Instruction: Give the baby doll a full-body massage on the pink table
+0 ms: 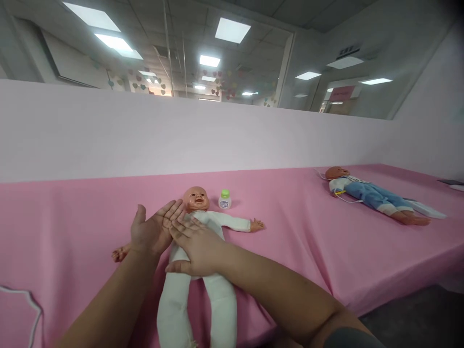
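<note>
A baby doll (221, 304) with a white cloth body lies face up on a pink cloth (282, 203). Over the left side of its chest, my left hand (154, 229) is palm up with its fingers spread and holds nothing. My right hand (197, 244) is palm down above the doll's torso, its fingertips at the fingers of my left hand; its fingers are stretched out and it grips nothing. Beside the doll's head stands a small clear bottle (224, 199) with a green cap. My hands hide part of the doll's chest and one arm.
At the right, a second doll (377, 194) in blue trousers lies on the cloth with a thin white tube near it. A white cord (31, 302) lies at the lower left. Behind the cloth rises a white wall (181, 135) with windows above it.
</note>
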Tool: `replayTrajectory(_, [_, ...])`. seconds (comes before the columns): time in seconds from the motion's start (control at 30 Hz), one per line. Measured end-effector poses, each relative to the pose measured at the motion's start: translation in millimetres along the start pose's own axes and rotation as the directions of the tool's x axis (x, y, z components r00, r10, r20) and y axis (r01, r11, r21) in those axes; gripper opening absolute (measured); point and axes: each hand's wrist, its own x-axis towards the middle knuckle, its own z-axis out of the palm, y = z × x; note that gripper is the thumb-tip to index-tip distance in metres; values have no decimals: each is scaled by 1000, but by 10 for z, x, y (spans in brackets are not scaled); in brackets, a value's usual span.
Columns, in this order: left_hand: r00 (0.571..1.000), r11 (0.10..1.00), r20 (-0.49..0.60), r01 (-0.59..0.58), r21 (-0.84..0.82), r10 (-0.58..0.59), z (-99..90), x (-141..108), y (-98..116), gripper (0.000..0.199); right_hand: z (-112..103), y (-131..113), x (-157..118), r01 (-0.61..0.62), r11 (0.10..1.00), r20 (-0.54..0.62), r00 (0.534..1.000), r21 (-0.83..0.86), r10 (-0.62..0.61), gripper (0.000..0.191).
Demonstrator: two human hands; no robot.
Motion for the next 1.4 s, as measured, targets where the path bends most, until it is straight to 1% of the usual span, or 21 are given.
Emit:
replayTrajectory(0.07, [1000,1000,-5,1,2,-1,-35,13,12,99,-25,-104,-34,72,996,19,997,45,-73,94])
replayTrajectory(0.13, [999,1000,20,30,-5,-30,-24,2,-22,97,-54,-190,-59,113,990,28,993,86,-116,92])
replayTrajectory(0.23, [997,997,45,70,-11,-70,86,-60,-151,95,-70,-225,-65,111,986,20,993,124,-115,94])
replayTrajectory(0.3, [995,995,15,103,-13,-103,208,-125,-269,91,-56,-174,-49,79,989,-2,997,124,-79,100])
replayTrajectory(0.33, [990,990,-2,140,-17,-140,273,-158,-329,90,-45,-131,-39,55,992,-16,998,117,-53,102])
replayTrajectory(0.37, [984,984,-18,178,-20,-178,335,-189,-384,90,-34,-81,-30,27,994,-29,999,106,-24,104])
replayTrajectory(0.43, [974,976,-69,216,-13,-216,435,-239,-467,88,-18,27,-17,-23,996,-46,999,82,27,104])
replayTrajectory(0.5, [967,969,-60,247,5,-246,484,-270,-493,86,-8,114,-18,-37,997,-46,998,65,40,107])
replayTrajectory(0.57, [966,966,-13,257,25,-256,478,-283,-453,85,1,153,-32,-42,998,-50,998,53,45,106])
replayTrajectory(0.63, [975,974,8,223,48,-223,425,-275,-357,87,19,126,-55,-72,996,-66,995,43,75,103])
replayTrajectory(0.7, [990,988,-27,139,60,-138,337,-239,-234,88,46,40,-82,-85,995,-72,994,43,88,102])
replayTrajectory(0.77, [995,998,-91,47,45,-43,237,-187,-120,87,76,-77,-110,-43,997,-47,998,63,46,102])
replayTrajectory(0.8, [993,999,-113,19,27,-16,192,-160,-78,86,88,-136,-123,-9,997,-26,1000,79,11,102])
replayTrajectory(0.87, [993,1000,-122,4,-14,-5,131,-126,-39,85,101,-227,-145,39,994,9,999,106,-41,103])
replayTrajectory(0.93, [995,999,-97,17,-35,-20,127,-127,-71,85,100,-260,-151,60,991,18,998,121,-63,104])
replayTrajectory(1.0, [998,998,-57,37,-40,-40,178,-161,-165,85,92,-227,-136,69,990,-1,998,121,-70,106])
replayTrajectory(1.13, [989,988,-14,148,-51,-149,335,-241,-396,83,72,-20,-62,46,997,-59,997,67,-42,108])
replayTrajectory(1.23, [978,978,6,208,-30,-208,388,-240,-456,82,50,151,-24,-20,999,-50,999,35,22,103])
replayTrajectory(1.3, [976,976,27,215,30,-216,386,-212,-442,79,21,229,-21,-92,995,-18,996,32,93,100])
replayTrajectory(1.33, [977,975,22,208,76,-210,378,-197,-431,76,-1,255,-26,-133,991,6,991,31,133,98])
replayTrajectory(1.4, [985,966,-39,170,193,-166,354,-184,-419,68,-59,285,-47,-209,978,60,976,23,207,96])
